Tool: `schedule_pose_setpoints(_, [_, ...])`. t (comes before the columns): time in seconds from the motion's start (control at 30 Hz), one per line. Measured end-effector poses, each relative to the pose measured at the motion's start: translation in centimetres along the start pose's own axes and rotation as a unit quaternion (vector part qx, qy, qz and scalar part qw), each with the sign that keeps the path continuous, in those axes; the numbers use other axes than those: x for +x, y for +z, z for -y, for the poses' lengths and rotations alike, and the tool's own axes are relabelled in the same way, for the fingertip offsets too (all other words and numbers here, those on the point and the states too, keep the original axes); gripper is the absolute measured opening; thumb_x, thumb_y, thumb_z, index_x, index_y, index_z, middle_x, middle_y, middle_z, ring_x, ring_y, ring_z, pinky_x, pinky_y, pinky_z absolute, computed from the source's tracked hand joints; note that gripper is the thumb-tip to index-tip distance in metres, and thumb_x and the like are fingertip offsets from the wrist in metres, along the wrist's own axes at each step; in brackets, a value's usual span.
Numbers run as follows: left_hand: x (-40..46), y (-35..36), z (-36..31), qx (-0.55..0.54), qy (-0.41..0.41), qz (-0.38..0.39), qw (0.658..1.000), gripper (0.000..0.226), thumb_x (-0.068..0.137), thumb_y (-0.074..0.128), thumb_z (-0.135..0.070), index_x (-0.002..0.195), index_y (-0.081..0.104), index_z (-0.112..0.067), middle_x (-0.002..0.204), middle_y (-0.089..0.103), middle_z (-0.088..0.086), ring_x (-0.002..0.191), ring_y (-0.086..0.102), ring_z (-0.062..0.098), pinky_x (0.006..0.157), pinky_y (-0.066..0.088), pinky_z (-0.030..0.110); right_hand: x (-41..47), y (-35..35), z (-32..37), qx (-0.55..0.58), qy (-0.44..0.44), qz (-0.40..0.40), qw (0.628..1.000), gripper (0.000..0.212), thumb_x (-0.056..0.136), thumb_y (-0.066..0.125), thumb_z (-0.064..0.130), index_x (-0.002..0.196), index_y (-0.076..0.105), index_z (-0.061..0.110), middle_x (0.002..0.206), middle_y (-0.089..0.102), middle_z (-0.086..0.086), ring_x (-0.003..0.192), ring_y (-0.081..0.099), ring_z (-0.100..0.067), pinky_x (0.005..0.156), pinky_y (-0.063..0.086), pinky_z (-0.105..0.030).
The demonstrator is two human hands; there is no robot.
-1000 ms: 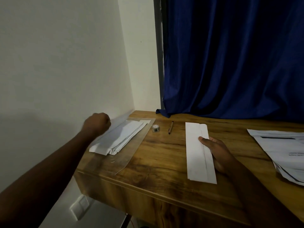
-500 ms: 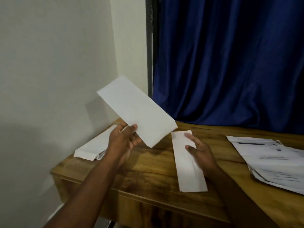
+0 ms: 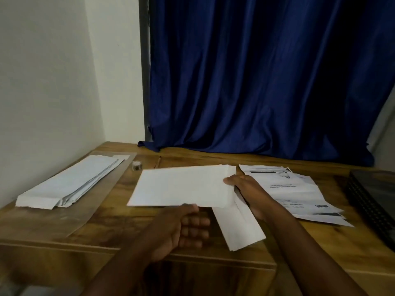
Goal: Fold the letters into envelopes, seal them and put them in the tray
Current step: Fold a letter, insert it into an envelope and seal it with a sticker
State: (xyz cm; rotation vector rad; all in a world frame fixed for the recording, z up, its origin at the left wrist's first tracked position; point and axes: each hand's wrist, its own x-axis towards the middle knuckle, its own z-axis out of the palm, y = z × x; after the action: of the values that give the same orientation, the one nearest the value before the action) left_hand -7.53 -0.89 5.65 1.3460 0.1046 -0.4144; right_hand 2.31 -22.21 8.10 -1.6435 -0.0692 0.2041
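Observation:
A white envelope (image 3: 181, 185) is held flat and level above the middle of the wooden table. My left hand (image 3: 183, 227) grips its near edge from below, and my right hand (image 3: 248, 189) pinches its right end. Under the envelope and my right hand lies a folded letter (image 3: 237, 227), pointing toward the table's front edge. A stack of white envelopes (image 3: 68, 184) rests on a clear flat tray (image 3: 81, 214) at the left. Printed letter sheets (image 3: 299, 193) are spread at the right.
A small roll of tape (image 3: 136, 166) and a pen (image 3: 158, 161) lie behind the held envelope. A dark laptop-like object (image 3: 376, 199) sits at the right edge. A blue curtain (image 3: 256, 82) hangs behind the table, with a white wall on the left.
My left hand took an envelope from the left stack, lifted it, and brought it down level over the table's middle. My right hand left the folded letter and now holds the envelope's right end.

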Motion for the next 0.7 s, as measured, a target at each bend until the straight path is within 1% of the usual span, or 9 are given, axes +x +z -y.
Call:
schedule_pose_setpoints(0.07, [-1.9, -0.1, -0.3, 0.202, -0.058, 0.102, 0.972, 0.035, 0.099, 0.061, -0.038, 0.118, 0.066, -0.008, 0.107, 0.077, 0.014, 0.091, 0.075, 0.031, 0.062, 0.061, 0.034, -0.1, -1.1, -0.2, -0.008, 0.049, 0.032, 0.998, 0.022, 0.096, 0.061, 0.017, 0.115, 0.071, 0.010, 0.114, 0.076, -0.014, 0.112, 0.069, -0.035, 0.107, 0.049, -0.052])
schedule_pose_setpoints(0.1, [-2.4, -0.2, -0.5, 0.286, -0.024, 0.127, 0.950, 0.032, 0.097, 0.065, -0.039, 0.113, 0.070, -0.012, 0.105, 0.078, 0.009, 0.090, 0.075, 0.027, 0.063, 0.060, 0.033, -0.2, -1.4, -0.4, -0.010, 0.076, 0.042, 0.996, 0.027, 0.096, 0.059, 0.018, 0.119, 0.069, 0.008, 0.114, 0.076, -0.016, 0.111, 0.070, -0.038, 0.105, 0.051, -0.052])
schedule_pose_setpoints(0.17, [-2.0, 0.0, -0.9, 0.398, 0.132, 0.080, 0.904, 0.022, 0.090, 0.075, -0.040, 0.107, 0.073, -0.027, 0.107, 0.076, -0.007, 0.096, 0.073, 0.013, 0.078, 0.062, 0.034, -0.5, -1.8, -0.6, 0.007, 0.108, 0.049, 0.993, 0.028, 0.096, 0.057, 0.019, 0.120, 0.068, 0.007, 0.111, 0.076, -0.017, 0.103, 0.072, -0.038, 0.093, 0.058, -0.048])
schedule_pose_setpoints(0.2, [-1.3, 0.0, -1.3, 0.447, 0.206, 0.031, 0.870, 0.032, 0.084, 0.080, -0.044, 0.112, 0.069, -0.035, 0.117, 0.071, -0.018, 0.106, 0.067, 0.005, 0.091, 0.059, 0.034, -0.5, -1.8, -0.6, 0.028, 0.119, 0.052, 0.991, 0.026, 0.096, 0.056, 0.018, 0.118, 0.068, 0.008, 0.108, 0.077, -0.017, 0.096, 0.074, -0.035, 0.084, 0.061, -0.045])
schedule_pose_setpoints(0.27, [1.1, -0.2, -2.1, 0.549, 0.302, -0.017, 0.779, 0.078, 0.072, 0.083, -0.061, 0.139, 0.044, -0.048, 0.148, 0.040, -0.030, 0.134, 0.039, -0.005, 0.115, 0.039, 0.032, -0.6, -1.7, -0.7, 0.062, 0.126, 0.059, 0.988, 0.027, 0.093, 0.054, 0.012, 0.116, 0.068, 0.008, 0.103, 0.078, -0.015, 0.085, 0.077, -0.030, 0.072, 0.062, -0.037])
schedule_pose_setpoints(0.37, [5.0, -0.8, -2.7, 0.670, 0.283, -0.009, 0.686, 0.125, 0.064, 0.080, -0.074, 0.157, 0.002, -0.042, 0.166, 0.003, -0.018, 0.153, 0.004, 0.010, 0.126, 0.012, 0.044, -0.2, -1.6, -1.0, 0.059, 0.102, 0.048, 0.992, 0.037, 0.084, 0.051, 0.002, 0.117, 0.070, 0.004, 0.105, 0.078, -0.012, 0.084, 0.077, -0.026, 0.077, 0.061, -0.034])
schedule_pose_setpoints(0.43, [6.5, -0.6, -3.0, 0.678, 0.262, -0.006, 0.687, 0.128, 0.066, 0.082, -0.067, 0.157, -0.004, -0.042, 0.166, 0.007, -0.014, 0.152, 0.009, 0.014, 0.126, 0.013, 0.050, -0.2, -1.4, -1.1, 0.050, 0.108, 0.054, 0.991, 0.039, 0.081, 0.052, 0.001, 0.116, 0.071, 0.003, 0.111, 0.076, -0.016, 0.096, 0.074, -0.034, 0.092, 0.056, -0.043])
schedule_pose_setpoints(0.53, [7.7, -0.3, -2.7, 0.658, 0.249, -0.006, 0.710, 0.125, 0.067, 0.084, -0.058, 0.156, -0.002, -0.043, 0.160, 0.025, -0.011, 0.145, 0.025, 0.016, 0.121, 0.023, 0.046, 0.0, -1.3, -1.3, 0.017, 0.115, 0.068, 0.991, 0.032, 0.085, 0.058, 0.004, 0.115, 0.067, 0.007, 0.118, 0.071, -0.024, 0.114, 0.066, -0.046, 0.103, 0.049, -0.056])
schedule_pose_setpoints(0.7, [9.4, -1.9, -1.0, 0.703, 0.299, -0.074, 0.641, 0.129, 0.059, 0.075, -0.077, 0.157, -0.001, -0.040, 0.156, 0.022, -0.009, 0.138, 0.025, 0.018, 0.116, 0.033, 0.044, 0.1, -1.0, -1.5, -0.083, 0.088, 0.052, 0.991, 0.037, 0.086, 0.074, 0.016, 0.122, 0.067, 0.010, 0.108, 0.077, -0.013, 0.103, 0.073, -0.036, 0.097, 0.056, -0.056])
